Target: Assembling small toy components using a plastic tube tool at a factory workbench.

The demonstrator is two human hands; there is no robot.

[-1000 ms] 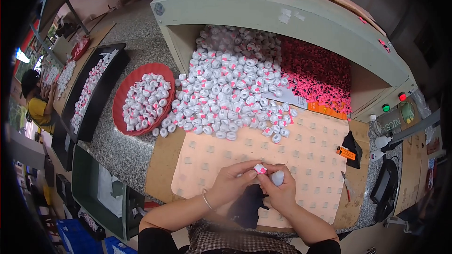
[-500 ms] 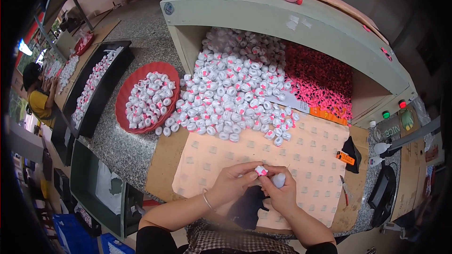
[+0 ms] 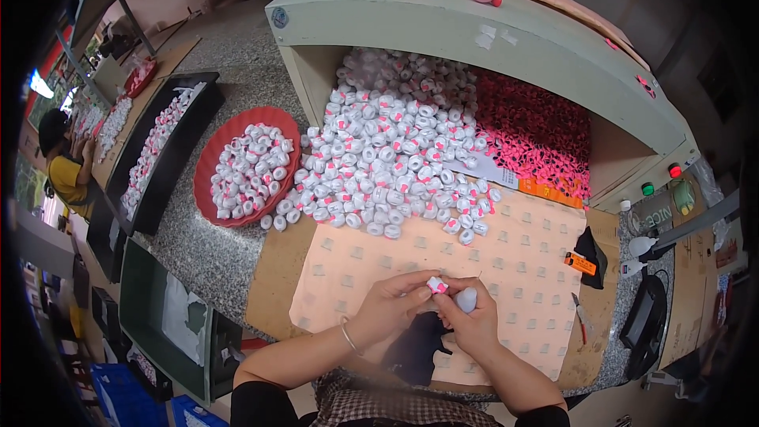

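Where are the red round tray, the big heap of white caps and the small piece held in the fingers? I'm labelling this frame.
red round tray [image 3: 207, 160], head view, on its bare left rim.
heap of white caps [image 3: 395, 162], head view, mid-heap.
small white-and-pink piece [image 3: 436, 285], head view, on its top.

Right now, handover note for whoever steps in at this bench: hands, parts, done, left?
Left hand: pinching a small white-and-pink piece at the fingertips.
Right hand: touching the same piece, a white rounded part tucked in the fingers.
Stock: big pile of white-and-pink pieces and pink pieces inside the open box; more in the red bowl.
Done: cannot tell.
Left: the pile is large.
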